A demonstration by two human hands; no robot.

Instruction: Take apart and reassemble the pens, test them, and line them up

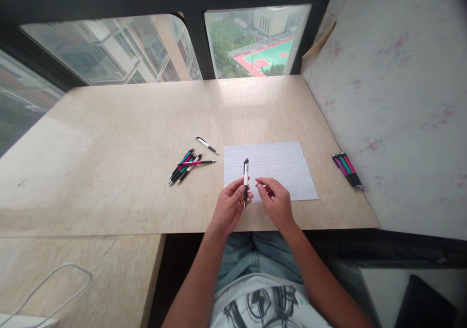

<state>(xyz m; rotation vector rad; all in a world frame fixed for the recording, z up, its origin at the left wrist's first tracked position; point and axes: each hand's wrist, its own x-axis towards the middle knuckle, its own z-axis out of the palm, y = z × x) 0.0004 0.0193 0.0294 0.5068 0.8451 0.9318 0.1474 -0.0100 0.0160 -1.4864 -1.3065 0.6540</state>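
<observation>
My left hand (230, 202) grips a white and black click pen (246, 174), held upright with its tip pointing down toward me. Just right of it, my right hand (274, 197) is apart from the pen, with thumb and fingers curled and a gap between their tips. Beneath both hands lies a sheet of paper (280, 172) with lines of handwriting on its upper part. To the left is a loose pile of coloured pens (184, 170), a pink and black pen (197, 162) lying across it. A single white pen (206, 145) rests just beyond the pile.
Several pens (346, 171) lie side by side at the right, close to the flowered wall (401, 99). The marble-patterned tabletop (109, 172) reaches back to the windows (259, 41). A white cable (78, 265) loops over the lower surface at the left.
</observation>
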